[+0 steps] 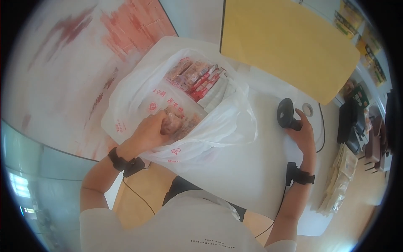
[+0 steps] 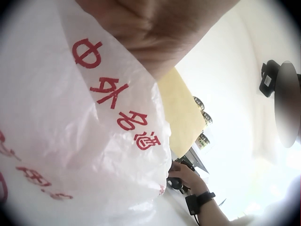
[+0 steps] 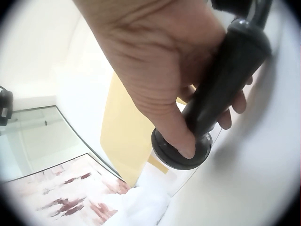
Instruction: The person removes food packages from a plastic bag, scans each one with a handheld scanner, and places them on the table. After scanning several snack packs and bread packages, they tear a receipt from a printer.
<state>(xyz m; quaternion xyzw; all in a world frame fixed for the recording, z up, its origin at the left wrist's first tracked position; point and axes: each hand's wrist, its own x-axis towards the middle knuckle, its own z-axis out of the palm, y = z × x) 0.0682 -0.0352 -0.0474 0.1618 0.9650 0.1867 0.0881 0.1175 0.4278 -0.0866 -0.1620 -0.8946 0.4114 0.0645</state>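
Observation:
A white plastic bag [image 1: 235, 122] with red print stands wide on the table, its mouth spread. Inside lie several packets [image 1: 195, 73], some clear with brownish-pink contents, others red and white. My left hand [image 1: 145, 133] reaches into the bag's near side and grips a clear packet [image 1: 172, 122]. In the left wrist view the bag hides the fingers of that hand. To the right of the bag, my right hand [image 1: 305, 133] holds a black handheld scanner [image 1: 285, 113] by its handle. The right wrist view shows the thumb lying along the scanner [image 3: 221, 75] near its round head.
The white table [image 1: 247, 168] carries the bag. A yellow board [image 1: 289, 46] stands at the back, and a roll of tape [image 1: 307, 109] lies beyond the right hand. Clear-wrapped packs [image 1: 342, 180] lie at the right edge. A painted panel [image 1: 84, 63] stands at left.

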